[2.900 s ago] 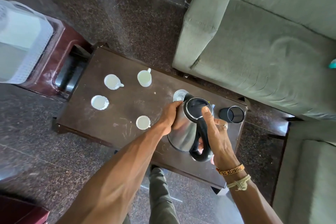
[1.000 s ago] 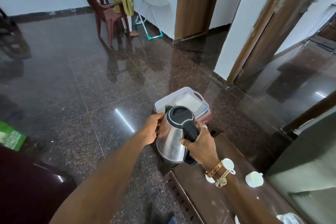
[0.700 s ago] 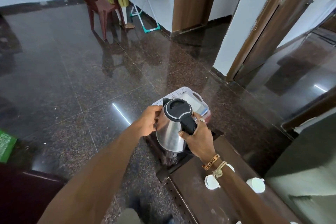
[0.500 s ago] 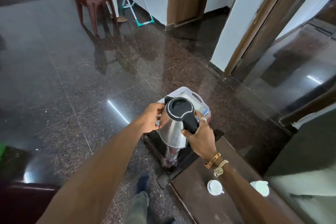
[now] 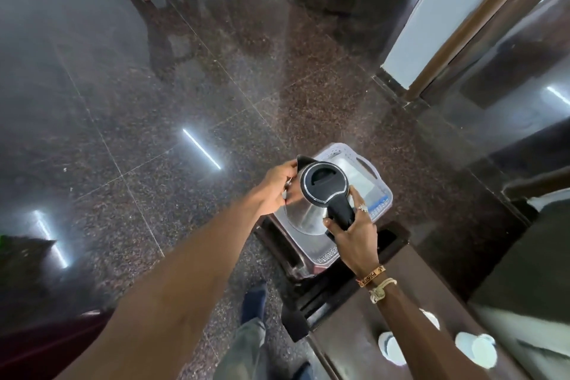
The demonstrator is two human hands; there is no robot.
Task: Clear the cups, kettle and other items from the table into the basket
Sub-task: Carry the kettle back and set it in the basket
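The kettle [image 5: 323, 183], steel-bodied with a black lid and handle, is held roughly upright over the near left part of the pale perforated basket [image 5: 382, 192]. Whether its base touches the basket floor cannot be told. The right hand [image 5: 354, 233] grips the black handle, with a ring on one finger. The left hand [image 5: 274, 191] cups the steel side by the spout, fingers curved round the body. The basket sits on a dark red stand [image 5: 279, 248] on the floor, just beyond the far end of the tabletop [image 5: 348, 336].

The right wrist wears an orange band [image 5: 371, 274] with dark lettering too small to read, and beside it a knotted cream thread [image 5: 381, 289]. Two white cups stand on the tabletop near that far end, one just left of the right forearm [image 5: 391, 348] and one to its right [image 5: 476, 348]. A third white piece [image 5: 431, 319] shows at the forearm's edge, mostly hidden.
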